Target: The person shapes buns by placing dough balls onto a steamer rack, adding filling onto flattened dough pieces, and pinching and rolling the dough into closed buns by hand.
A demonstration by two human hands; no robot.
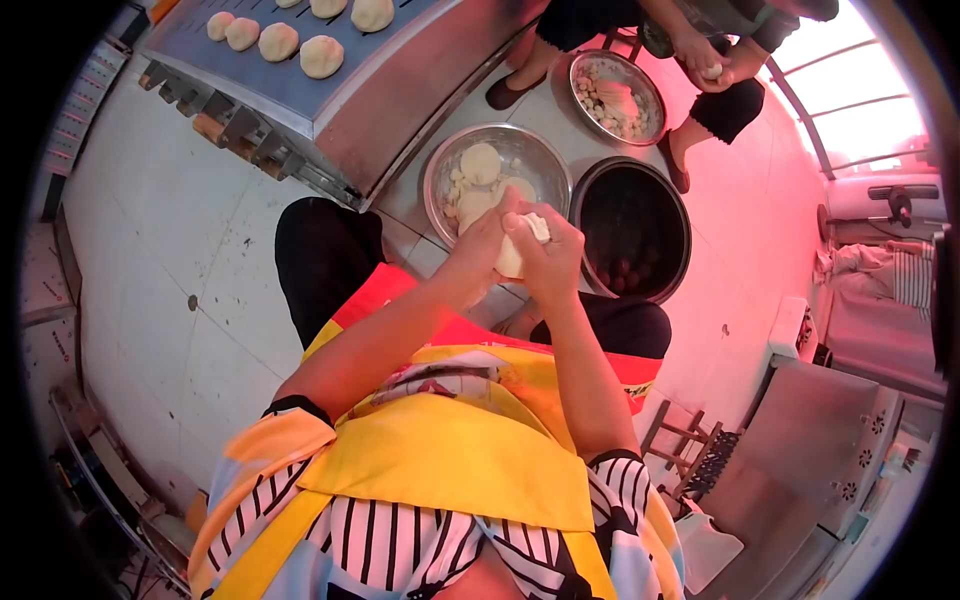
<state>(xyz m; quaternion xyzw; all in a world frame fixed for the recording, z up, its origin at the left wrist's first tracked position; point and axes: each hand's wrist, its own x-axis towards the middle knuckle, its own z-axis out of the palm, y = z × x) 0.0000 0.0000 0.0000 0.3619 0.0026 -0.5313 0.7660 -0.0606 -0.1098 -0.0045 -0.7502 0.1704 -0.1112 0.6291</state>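
Both of my hands are closed around a pale piece of dough (510, 262), just above the near rim of a metal bowl (432, 190). My left hand (477, 255) wraps it from the left, its fingers meeting the other hand's. From the right, my right hand (556, 258) grips the same dough, some of which bulges out at the top between thumb and fingers. Inside the bowl are a round flat piece of dough (480, 163) and several small lumps. Part of the bowl's contents is hidden behind my hands.
A dark pot (683, 245) with dim round things inside stands right of the bowl. Beyond it, a seated person's hands (712, 65) work a small dough piece beside a second metal bowl (655, 110). Several dough buns (321, 57) sit on a griddle (235, 75) at upper left.
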